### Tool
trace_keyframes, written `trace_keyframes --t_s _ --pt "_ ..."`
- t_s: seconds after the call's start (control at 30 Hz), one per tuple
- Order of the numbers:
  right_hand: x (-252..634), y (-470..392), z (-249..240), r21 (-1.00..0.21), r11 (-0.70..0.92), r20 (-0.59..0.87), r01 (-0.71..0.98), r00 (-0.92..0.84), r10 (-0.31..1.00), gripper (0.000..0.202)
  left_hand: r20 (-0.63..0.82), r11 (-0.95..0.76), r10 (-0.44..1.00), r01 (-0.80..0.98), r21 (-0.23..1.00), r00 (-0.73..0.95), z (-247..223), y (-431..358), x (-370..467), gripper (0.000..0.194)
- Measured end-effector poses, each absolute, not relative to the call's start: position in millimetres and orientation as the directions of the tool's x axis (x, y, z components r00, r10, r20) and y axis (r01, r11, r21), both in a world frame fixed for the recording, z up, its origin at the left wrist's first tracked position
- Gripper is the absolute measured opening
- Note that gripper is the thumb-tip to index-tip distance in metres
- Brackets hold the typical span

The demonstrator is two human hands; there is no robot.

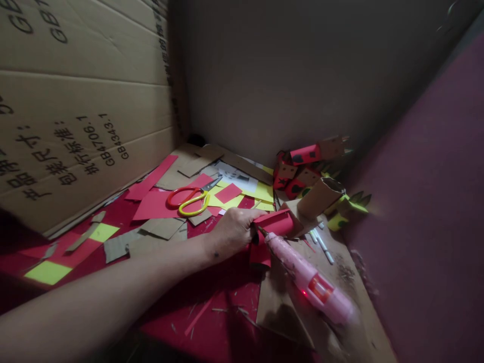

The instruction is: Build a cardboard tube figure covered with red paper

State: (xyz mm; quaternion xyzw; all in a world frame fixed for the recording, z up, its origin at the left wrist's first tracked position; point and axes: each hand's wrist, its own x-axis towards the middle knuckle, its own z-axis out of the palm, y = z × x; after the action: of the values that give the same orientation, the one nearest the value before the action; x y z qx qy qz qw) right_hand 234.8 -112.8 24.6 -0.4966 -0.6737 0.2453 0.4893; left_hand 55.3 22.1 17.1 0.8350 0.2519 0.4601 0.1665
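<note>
My left hand (236, 229), at the middle, is closed on a red paper-covered tube (278, 224), thumb along its near end. A second red tube end (260, 254) hangs just below it. A pink glue gun (302, 272) slants up from the lower right, its nozzle at the red paper beside my left thumb. A small red light glows on its side. My right hand is at the rear of the glue gun, almost wholly hidden and blurred. Just beyond the red tube stands a bare cardboard tube (319, 197).
Scissors (192, 198) with red and yellow handles lie on red paper sheets (157, 204) and cardboard scraps. Finished-looking red tube figures (302, 171) stand against the wall. White sticks (323, 245) lie on cardboard at right. A large printed carton (86, 101) rises at left.
</note>
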Motion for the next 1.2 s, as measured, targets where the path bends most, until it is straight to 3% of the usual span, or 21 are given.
trace_keyframes --t_s 0.47,1.2 --pt "238 -113 22 -0.685 0.442 0.506 0.578 -0.059 0.861 0.026 0.659 -0.807 0.586 0.274 0.522 0.471 19 20 54 0.019" --pt "239 -113 14 -0.679 0.408 0.493 0.61 -0.034 0.869 0.028 0.658 -0.805 0.591 0.287 0.519 0.467 17 21 55 0.021"
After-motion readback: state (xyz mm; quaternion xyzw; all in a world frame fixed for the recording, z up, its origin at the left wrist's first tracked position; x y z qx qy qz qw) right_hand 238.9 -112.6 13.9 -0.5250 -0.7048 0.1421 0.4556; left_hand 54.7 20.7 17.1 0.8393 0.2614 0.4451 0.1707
